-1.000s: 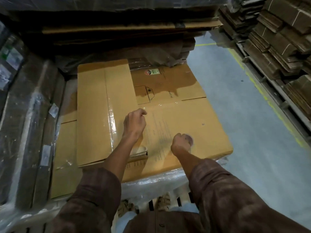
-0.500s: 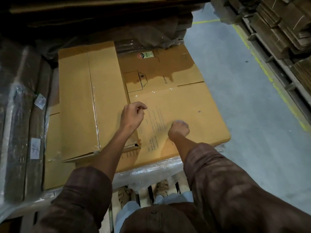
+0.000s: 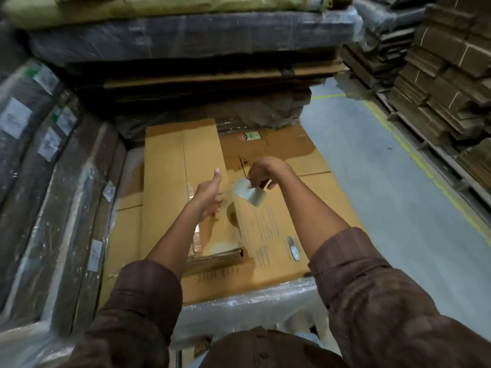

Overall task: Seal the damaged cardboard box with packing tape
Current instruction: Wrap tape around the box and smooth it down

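Fingers [image 3: 261, 179] of the right hand [image 3: 261, 170] pinch a tape strip [image 3: 249, 193] above the flattened cardboard box [image 3: 300, 211]. Left hand [image 3: 210, 193] curls, thumb raised; its hold is unclear. Wrapped stacks [image 3: 53, 181] crowd the left.

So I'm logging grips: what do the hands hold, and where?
Right hand pinches a clear tape strip by its top end; left hand seems empty.

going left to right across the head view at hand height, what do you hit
plastic-wrapped bundles with white labels → narrow cardboard box → left hand → strip of tape pinched by the right hand → wide flat box → grey floor → yellow floor line → stacked flattened cardboard
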Tool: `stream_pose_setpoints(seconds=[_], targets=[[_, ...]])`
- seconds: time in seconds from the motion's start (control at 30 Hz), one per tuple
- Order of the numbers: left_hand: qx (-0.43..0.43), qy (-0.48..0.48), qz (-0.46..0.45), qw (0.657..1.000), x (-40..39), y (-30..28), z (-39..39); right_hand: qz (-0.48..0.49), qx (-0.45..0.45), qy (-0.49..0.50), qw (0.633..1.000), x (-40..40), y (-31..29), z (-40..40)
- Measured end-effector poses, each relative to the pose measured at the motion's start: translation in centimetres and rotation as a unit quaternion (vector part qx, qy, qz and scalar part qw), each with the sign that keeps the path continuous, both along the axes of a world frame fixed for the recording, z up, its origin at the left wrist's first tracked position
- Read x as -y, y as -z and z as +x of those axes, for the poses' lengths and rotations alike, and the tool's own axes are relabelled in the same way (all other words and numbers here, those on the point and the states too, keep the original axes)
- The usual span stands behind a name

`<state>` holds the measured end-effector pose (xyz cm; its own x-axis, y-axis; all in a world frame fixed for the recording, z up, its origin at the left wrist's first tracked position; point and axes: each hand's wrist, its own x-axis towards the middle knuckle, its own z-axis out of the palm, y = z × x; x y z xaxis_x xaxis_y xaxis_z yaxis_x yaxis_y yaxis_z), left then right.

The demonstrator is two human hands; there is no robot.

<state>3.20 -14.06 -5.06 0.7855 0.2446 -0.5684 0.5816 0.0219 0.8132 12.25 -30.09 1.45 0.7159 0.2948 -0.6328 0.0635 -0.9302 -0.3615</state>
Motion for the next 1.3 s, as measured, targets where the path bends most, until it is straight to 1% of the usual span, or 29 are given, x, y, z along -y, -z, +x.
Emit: stream_pose_setpoints(seconds=[0.07, 0.13, 0.2, 0.33, 0.43, 0.57, 0.67, 0.73, 0.87, 1.0, 1.17, 1.3], targets=[[-0.025, 0.033, -0.042, 0.998, -1.7, -1.5, -0.6, 0.025, 0.013, -0.010, 1.000, -1.7, -1.7, -0.8], [-0.027, 0.045, -0.066, 0.996, -3.4, -2.4, -1.4, 0.042, 0.015, -0.020, 0.999, -3.5, -2.8, -1.8], [-0.013, 0.052, -0.047, 0.997, -4.9, -3.1, -2.4, 0.063, 0.011, -0.019, 0.998, -5.3, -3.2, -3.0], [0.059, 0.041, 0.032, 0.997, -7.6, -3.5, -4.4, 0.097, 0.023, 0.010, 0.995, -8.6, -3.1, -5.2], [0.104, 0.039, 0.102, 0.988, -9.2, -3.3, -5.4, 0.118, 0.039, 0.036, 0.992, -10.8, -3.0, -6.7], [0.157, 0.035, 0.214, 0.963, -10.5, -3.5, -6.7, 0.133, 0.061, 0.054, 0.988, -13.6, -3.1, -8.6], [0.188, 0.008, 0.295, 0.937, -11.5, -4.0, -7.6, 0.148, 0.095, 0.076, 0.981, -15.1, -3.1, -9.8], [0.209, -0.011, 0.327, 0.922, -12.1, -4.6, -8.2, 0.165, 0.118, 0.092, 0.975, -15.9, -3.3, -10.5], [0.261, -0.036, 0.322, 0.909, -13.1, -6.5, -8.9, 0.202, 0.164, 0.105, 0.960, -16.6, -4.4, -12.0], [0.306, -0.029, 0.335, 0.890, -13.8, -8.8, -9.4, 0.239, 0.191, 0.107, 0.946, -16.1, -5.8, -13.0], [0.312, -0.030, 0.320, 0.894, -13.7, -9.9, -9.1, 0.254, 0.208, 0.093, 0.940, -14.5, -7.0, -13.6], [0.322, -0.019, 0.326, 0.888, -12.7, -10.6, -8.3, 0.263, 0.210, 0.096, 0.937, -12.6, -7.3, -13.7]])
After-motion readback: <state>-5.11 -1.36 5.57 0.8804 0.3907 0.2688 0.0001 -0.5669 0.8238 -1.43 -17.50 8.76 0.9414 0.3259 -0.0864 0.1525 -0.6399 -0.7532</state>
